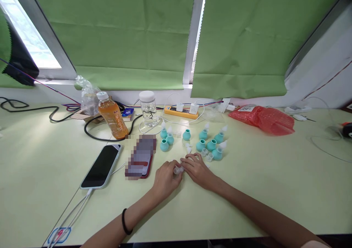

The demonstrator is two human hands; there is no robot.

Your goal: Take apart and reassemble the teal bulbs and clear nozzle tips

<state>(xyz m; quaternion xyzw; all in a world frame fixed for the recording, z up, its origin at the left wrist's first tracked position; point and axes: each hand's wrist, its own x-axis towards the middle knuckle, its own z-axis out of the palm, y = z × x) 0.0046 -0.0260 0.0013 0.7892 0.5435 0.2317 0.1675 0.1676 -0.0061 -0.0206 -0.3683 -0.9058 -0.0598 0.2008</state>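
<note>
My left hand (165, 177) and my right hand (196, 169) meet at the middle of the pale green table (275, 189). Both pinch a small clear plastic piece (178, 170) between their fingertips. Just beyond them stand several teal rubber bulbs (211, 144), some fitted with clear tips, and a few loose clear caps (206, 154) lie among them. A black band circles my left wrist.
A phone (101, 166) on a white cable lies at the left, beside a blurred dark red item (140, 156). Behind stand an orange drink bottle (112, 115), a clear jar (147, 108), a yellow power strip (181, 111) and a red plastic bag (262, 119). Black cables run at the back left.
</note>
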